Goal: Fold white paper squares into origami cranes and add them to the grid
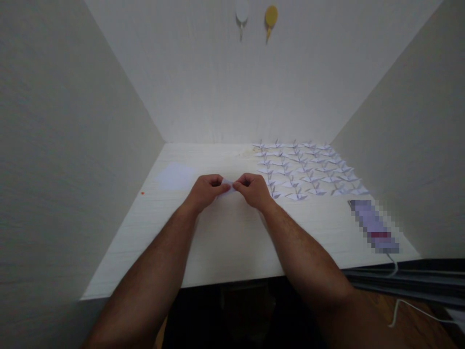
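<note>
Both of my hands meet over the middle of the white table (pixel 225 242). My left hand (pixel 205 190) and my right hand (pixel 253 189) are closed, pinching a small folded piece of white paper (pixel 227 184) between their fingertips, just above the tabletop. Much of the paper is hidden by my fingers. To the right of my right hand lie rows of several folded white paper cranes (pixel 305 169). A flat sheet of pale paper (pixel 175 175) lies on the table left of my left hand.
White walls close the table in on the left, back and right. A blurred flat object (pixel 374 225) with a white cable lies near the right front edge. A small red dot (pixel 142 193) marks the table at left. Two round hooks (pixel 271 17) hang on the back wall.
</note>
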